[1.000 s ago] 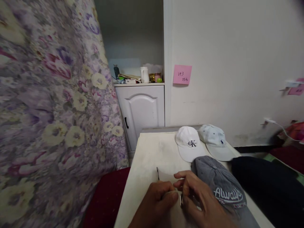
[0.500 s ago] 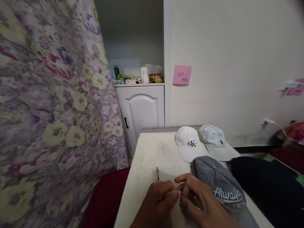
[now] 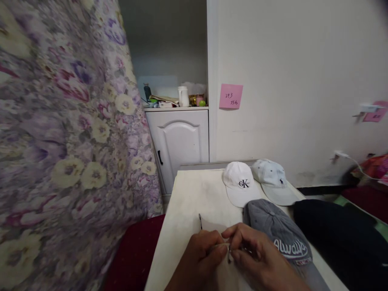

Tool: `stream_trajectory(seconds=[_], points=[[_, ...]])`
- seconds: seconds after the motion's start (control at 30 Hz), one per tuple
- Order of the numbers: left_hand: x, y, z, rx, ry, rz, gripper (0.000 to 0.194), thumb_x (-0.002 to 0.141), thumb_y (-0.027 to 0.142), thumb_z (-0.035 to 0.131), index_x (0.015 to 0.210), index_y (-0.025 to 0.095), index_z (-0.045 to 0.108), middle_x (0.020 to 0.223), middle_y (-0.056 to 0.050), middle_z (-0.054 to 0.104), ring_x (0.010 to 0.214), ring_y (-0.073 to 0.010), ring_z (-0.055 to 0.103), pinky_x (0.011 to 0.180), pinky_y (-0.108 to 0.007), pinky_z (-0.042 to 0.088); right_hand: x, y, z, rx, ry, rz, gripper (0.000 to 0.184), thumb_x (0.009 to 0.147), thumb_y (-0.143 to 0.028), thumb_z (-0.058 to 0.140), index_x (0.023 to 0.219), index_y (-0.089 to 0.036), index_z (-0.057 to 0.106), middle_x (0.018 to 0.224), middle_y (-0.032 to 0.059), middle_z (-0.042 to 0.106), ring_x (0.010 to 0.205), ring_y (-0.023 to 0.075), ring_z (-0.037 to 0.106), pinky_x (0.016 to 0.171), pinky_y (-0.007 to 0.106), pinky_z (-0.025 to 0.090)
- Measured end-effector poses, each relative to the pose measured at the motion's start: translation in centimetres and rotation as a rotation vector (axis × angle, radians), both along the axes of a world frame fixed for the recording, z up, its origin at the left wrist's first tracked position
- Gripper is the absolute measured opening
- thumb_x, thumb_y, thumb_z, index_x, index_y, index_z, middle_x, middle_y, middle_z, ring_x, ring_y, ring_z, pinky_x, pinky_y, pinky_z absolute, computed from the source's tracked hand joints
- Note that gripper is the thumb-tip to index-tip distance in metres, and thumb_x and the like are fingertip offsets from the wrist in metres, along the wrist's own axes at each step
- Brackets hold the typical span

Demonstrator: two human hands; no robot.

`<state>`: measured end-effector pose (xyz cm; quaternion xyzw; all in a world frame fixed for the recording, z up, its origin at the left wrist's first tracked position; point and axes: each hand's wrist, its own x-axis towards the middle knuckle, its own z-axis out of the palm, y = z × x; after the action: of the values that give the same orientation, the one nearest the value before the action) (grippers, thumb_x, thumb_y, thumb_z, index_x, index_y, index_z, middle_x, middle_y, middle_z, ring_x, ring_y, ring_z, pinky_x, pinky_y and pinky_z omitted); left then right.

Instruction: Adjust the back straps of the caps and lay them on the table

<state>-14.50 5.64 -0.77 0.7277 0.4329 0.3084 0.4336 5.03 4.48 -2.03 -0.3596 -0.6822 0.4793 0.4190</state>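
Note:
My left hand (image 3: 203, 252) is closed in a pinch, thumb against forefinger, on a thin pale strip (image 3: 222, 244). Close against it, my right hand (image 3: 253, 252) has its fingertips pinched at the strip's other end. A small, dark, narrow piece (image 3: 229, 255) hangs between the two thumbs; its kind is too small to tell. Past my left knuckles a thin dark stick-like thing (image 3: 200, 221) pokes up, its lower part hidden by the hand. A grey cap (image 3: 274, 220) with white lettering lies just beyond my right hand.
A white cap (image 3: 238, 182) and a pale blue cap (image 3: 274, 182) sit at the back of the cream-topped table (image 3: 194, 194). Dark cloth (image 3: 336, 230) lies at the right. A floral curtain (image 3: 69, 141) hangs at the left, beside a white cabinet (image 3: 184, 137).
The fingertips have shifted slightly, and the pale strip and dark piece between them show more clearly. The whole view has moved a little; the caps stay in place.

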Motion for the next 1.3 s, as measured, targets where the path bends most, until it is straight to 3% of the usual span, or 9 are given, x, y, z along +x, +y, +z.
stream_trajectory(seconds=[0.23,0.4,0.53,0.63,0.73,0.9,1.3], points=[[0.1,-0.2,-0.3,0.054,0.023,0.010,0.041,0.090,0.053,0.049,0.063,0.022,0.043,0.066,0.002,0.046,0.073,-0.0185,0.045,0.071,-0.033,0.029,-0.3,0.6,0.0,-0.133,0.107,0.036,0.009,0.082,-0.019,0.065,0.076,-0.024,0.061,0.103,0.0046,0.069,0.099,0.0224,0.065,0.086,0.037,0.048],[0.1,-0.2,-0.2,0.075,0.044,-0.001,0.037,0.092,0.046,0.049,0.064,0.022,0.043,0.068,0.002,0.047,0.076,-0.0190,0.046,0.072,-0.033,0.028,-0.5,0.9,0.6,-0.174,0.154,0.059,0.016,0.079,-0.025,0.070,0.071,-0.024,0.057,0.098,0.0047,0.068,0.095,0.0221,0.063,0.082,0.037,0.046],[0.2,-0.3,-0.2,0.114,0.069,-0.040,0.036,0.095,0.046,0.048,0.069,0.022,0.049,0.071,0.002,0.049,0.077,-0.0186,0.046,0.076,-0.033,0.029,-0.6,0.9,0.6,-0.189,0.135,0.046,0.017,0.076,-0.017,0.067,0.073,-0.025,0.052,0.088,0.0012,0.066,0.082,0.0181,0.058,0.073,0.032,0.044],[0.2,-0.5,-0.2,0.103,0.066,-0.056,0.036,0.095,0.047,0.049,0.070,0.021,0.053,0.074,0.000,0.053,0.080,-0.0195,0.048,0.078,-0.033,0.030,-0.6,0.9,0.4,-0.192,0.080,0.032,0.018,0.073,-0.013,0.065,0.074,-0.024,0.051,0.072,-0.0042,0.055,0.069,0.0141,0.049,0.063,0.028,0.037],[-0.1,-0.5,-0.2,0.029,0.038,-0.005,0.036,0.091,0.050,0.053,0.070,0.020,0.055,0.075,0.000,0.053,0.080,-0.0197,0.050,0.072,-0.032,0.032,-0.4,0.9,0.4,-0.215,0.112,0.072,0.016,0.076,-0.021,0.070,0.076,-0.022,0.054,0.071,-0.0050,0.051,0.068,0.0130,0.047,0.062,0.027,0.034],[-0.7,0.2,-0.4,-0.009,-0.061,-0.001,0.040,0.087,0.054,0.053,0.068,0.020,0.054,0.067,0.002,0.048,0.068,-0.0162,0.046,0.067,-0.030,0.031,0.2,1.0,0.1,-0.344,0.293,0.189,0.031,0.077,-0.043,0.080,0.091,-0.021,0.062,0.078,-0.0022,0.062,0.071,0.0126,0.057,0.065,0.025,0.038],[-0.5,0.3,-0.4,-0.030,-0.091,-0.020,0.039,0.085,0.053,0.054,0.065,0.020,0.052,0.064,0.003,0.045,0.063,-0.0146,0.042,0.065,-0.030,0.031,0.1,1.2,-0.4,-0.397,0.372,0.190,0.033,0.069,-0.039,0.086,0.080,-0.019,0.062,0.069,-0.0054,0.055,0.059,0.0080,0.043,0.057,0.023,0.028]])
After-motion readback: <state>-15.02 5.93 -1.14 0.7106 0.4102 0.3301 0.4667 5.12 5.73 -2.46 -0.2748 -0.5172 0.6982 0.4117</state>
